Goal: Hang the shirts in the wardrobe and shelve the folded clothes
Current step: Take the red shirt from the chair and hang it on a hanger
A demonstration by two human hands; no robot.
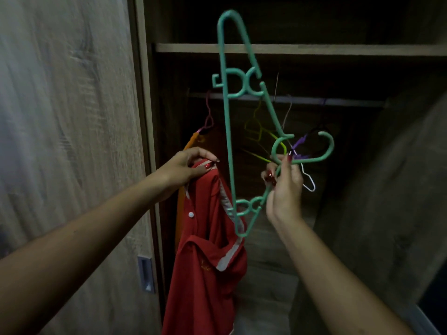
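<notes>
From the head view I am looking into an open wardrobe [302, 48], dim inside, with a wooden shelf across the top and a rail [314, 100] below it.

My left hand [186, 169] is raised in front of the opening, fingers pinched shut on the top edge of a red shirt [205, 250]. The shirt hangs straight down from that grip – white trim along its collar and sleeve edge, a white button on the placket – and its lower part runs out of the bottom of the frame. It is not on the rail; it hangs from my hand just inside the left edge of the opening.

My right hand [285, 192] is closed around a green hanger [228, 141] near the base of its hook. The hanger is turned on end – one arm points up past the shelf, the other sits low beside the shirt's shoulder, and the hook points right. The hanger is not inside the shirt.

Behind, on the rail, several thin wire hangers [256, 131] dangle empty: yellow, purple, white and dark ones, blurred. At the left end of the rail an orange garment [191, 141] hangs behind my left hand.

To the left, the sliding door [72, 117] fills the frame, with a recessed metal handle [145, 274] low down.
</notes>
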